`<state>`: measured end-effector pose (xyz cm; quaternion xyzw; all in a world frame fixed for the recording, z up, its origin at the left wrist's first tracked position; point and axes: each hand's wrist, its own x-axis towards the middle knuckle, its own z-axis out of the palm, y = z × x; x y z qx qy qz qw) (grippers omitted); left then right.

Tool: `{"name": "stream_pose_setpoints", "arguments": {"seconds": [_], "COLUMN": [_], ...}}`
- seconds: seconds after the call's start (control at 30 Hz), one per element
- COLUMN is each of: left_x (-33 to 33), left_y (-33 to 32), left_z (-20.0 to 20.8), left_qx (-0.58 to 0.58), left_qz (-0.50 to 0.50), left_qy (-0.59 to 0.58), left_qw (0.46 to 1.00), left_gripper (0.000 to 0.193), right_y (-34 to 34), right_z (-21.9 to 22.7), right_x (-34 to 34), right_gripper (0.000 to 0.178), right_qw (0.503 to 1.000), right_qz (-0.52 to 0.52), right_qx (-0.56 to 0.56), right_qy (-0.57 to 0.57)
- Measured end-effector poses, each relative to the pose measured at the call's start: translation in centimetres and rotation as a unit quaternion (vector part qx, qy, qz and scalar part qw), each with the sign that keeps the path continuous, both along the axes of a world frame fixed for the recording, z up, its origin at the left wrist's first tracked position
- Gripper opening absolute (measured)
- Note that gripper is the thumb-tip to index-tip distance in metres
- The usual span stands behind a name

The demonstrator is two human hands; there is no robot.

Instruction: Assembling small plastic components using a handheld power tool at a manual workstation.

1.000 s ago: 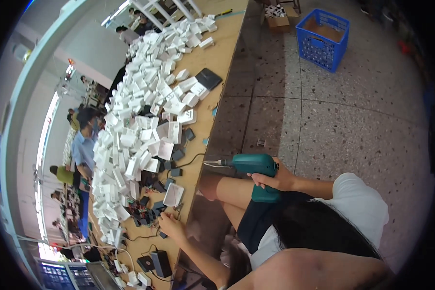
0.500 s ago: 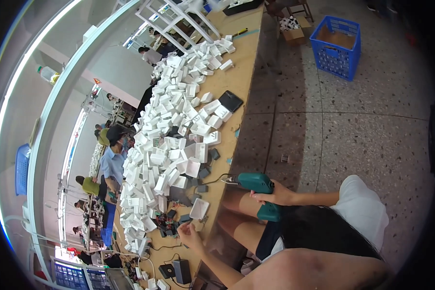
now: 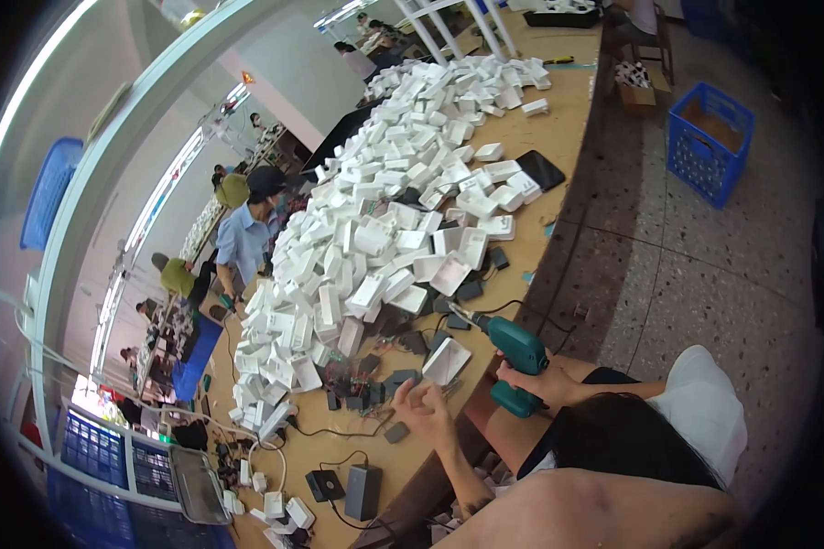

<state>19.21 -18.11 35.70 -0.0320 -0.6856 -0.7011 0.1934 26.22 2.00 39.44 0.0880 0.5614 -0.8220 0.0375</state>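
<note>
My right hand (image 3: 533, 380) is closed around a green power screwdriver (image 3: 519, 348), its bit end pointing over the table edge toward some small dark blocks. Close to that tool, my left hand (image 3: 423, 410) hovers at the table's near edge with its fingers loosely curled and apart; nothing shows in it. Just beyond its fingertips lies an open white plastic case (image 3: 447, 361); whether they touch it I cannot tell. Dark blocks with thin wires (image 3: 362, 389) lie to the left of that case. A big heap of white cases (image 3: 375, 233) covers much of the tabletop behind.
A black phone (image 3: 540, 171) rests by the heap on the wooden table (image 3: 558, 101). Black power adapters (image 3: 364, 492) with cords sit at the near left. On the floor stand a blue crate (image 3: 710, 146) and a cardboard box (image 3: 644, 87). Other people work at tables beyond.
The view has swung and tilted, so the scene sits further right. The screwdriver's tip now reaches further over the table. My left hand's fingers have spread a little near the white case.
</note>
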Motion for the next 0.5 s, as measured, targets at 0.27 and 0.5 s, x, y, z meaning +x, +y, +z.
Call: {"name": "stream_pose_setpoints", "arguments": {"seconds": [0.27,0.5], "left_x": [-8.1,-11.2], "left_y": [-13.7,-17.7], "left_z": [-5.7,-6.6], "left_qx": [-0.259,-0.213], "left_qz": [-0.113,-0.202], "left_qy": [0.163,0.158], "left_qw": [0.945,0.943], "left_gripper": [0.055,0.055], "right_y": [-19.0,-24.2], "right_z": [-3.7,-4.0], "right_x": [-8.5,-11.4], "right_gripper": [0.034,0.029], "right_qw": [0.965,0.919], "right_qz": [-0.096,-0.124], "right_qx": [0.201,0.328], "right_qy": [0.141,0.179]}}
